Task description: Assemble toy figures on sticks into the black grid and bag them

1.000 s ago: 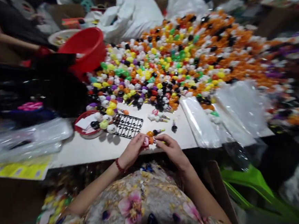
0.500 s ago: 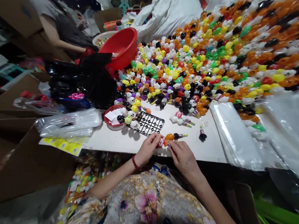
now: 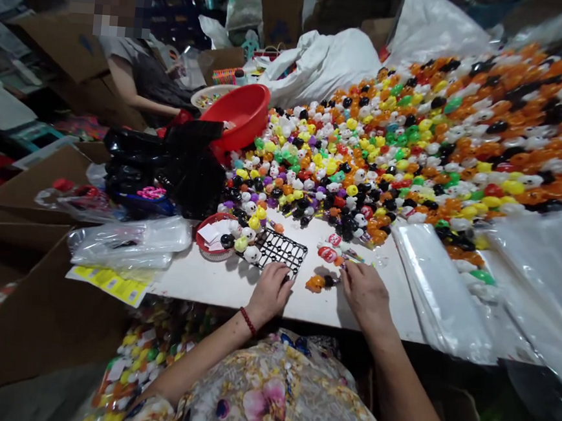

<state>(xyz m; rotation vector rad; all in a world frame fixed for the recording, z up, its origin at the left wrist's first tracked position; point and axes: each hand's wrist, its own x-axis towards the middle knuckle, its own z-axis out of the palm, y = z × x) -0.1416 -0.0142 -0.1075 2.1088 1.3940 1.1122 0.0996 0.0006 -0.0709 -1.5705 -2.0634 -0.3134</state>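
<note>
My right hand (image 3: 366, 294) is closed by its fingertips on the thin end of a small toy with a red-and-white face-shaped head (image 3: 327, 254) and an orange bead. Just in front of that hand lies a toy with an orange head (image 3: 315, 283) and a black bead. Another toy with a red-and-white face (image 3: 334, 239) lies behind. My left hand (image 3: 268, 295) is at the near edge of a black grid rack (image 3: 285, 250), its fingers loosely bent and seemingly holding nothing. White, yellow and black toy heads (image 3: 251, 254) stand along the rack's left side.
A big heap of colourful toy heads (image 3: 353, 158) covers the back of the white table (image 3: 207, 286). Clear plastic bags (image 3: 441, 281) lie right. Left are a small red basket (image 3: 213, 254), black bags (image 3: 168, 163) and a red basin (image 3: 240, 113). A co-worker (image 3: 145, 76) sits beyond.
My hands have moved apart. The left let go of the red-faced toy and went left to the rack; the right carried the toy back and right, beside the other red-faced one.
</note>
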